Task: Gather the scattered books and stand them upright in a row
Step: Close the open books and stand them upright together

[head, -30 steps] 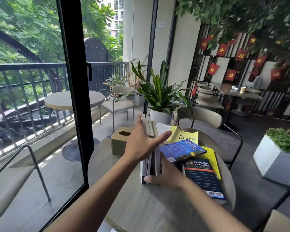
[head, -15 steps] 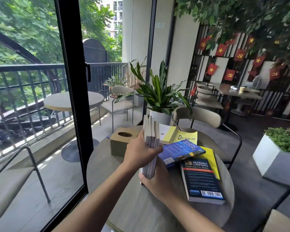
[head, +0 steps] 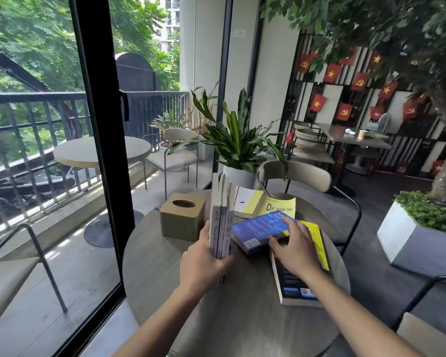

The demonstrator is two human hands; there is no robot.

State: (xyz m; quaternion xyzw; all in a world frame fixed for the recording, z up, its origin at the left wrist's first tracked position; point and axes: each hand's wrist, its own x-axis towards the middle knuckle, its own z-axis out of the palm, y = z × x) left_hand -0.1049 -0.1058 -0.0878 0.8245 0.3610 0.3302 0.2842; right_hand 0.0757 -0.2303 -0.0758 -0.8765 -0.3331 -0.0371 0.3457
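Three pale books (head: 220, 217) stand upright, spines toward me, on the round grey table (head: 165, 284). My left hand (head: 204, 261) clasps their near lower end and steadies them. To their right a blue book (head: 262, 229) lies flat on top of other books, and my right hand (head: 295, 249) rests on its right edge with the fingers curled over it. Under that hand lies a dark book (head: 292, 284) with a barcode, and a yellow book (head: 319, 243) shows beneath. Another yellow book (head: 265, 206) lies open-covered at the table's far side.
A tan tissue box (head: 182, 216) stands just left of the upright books. A beige chair (head: 301, 176) and a potted plant (head: 238, 150) are behind the table. A black door frame (head: 106, 150) runs down the left; a white planter (head: 417, 238) sits right.
My right hand has left the upright books and moved right onto the blue book. My left hand has slid down to their near lower end. The books now stand straighter.
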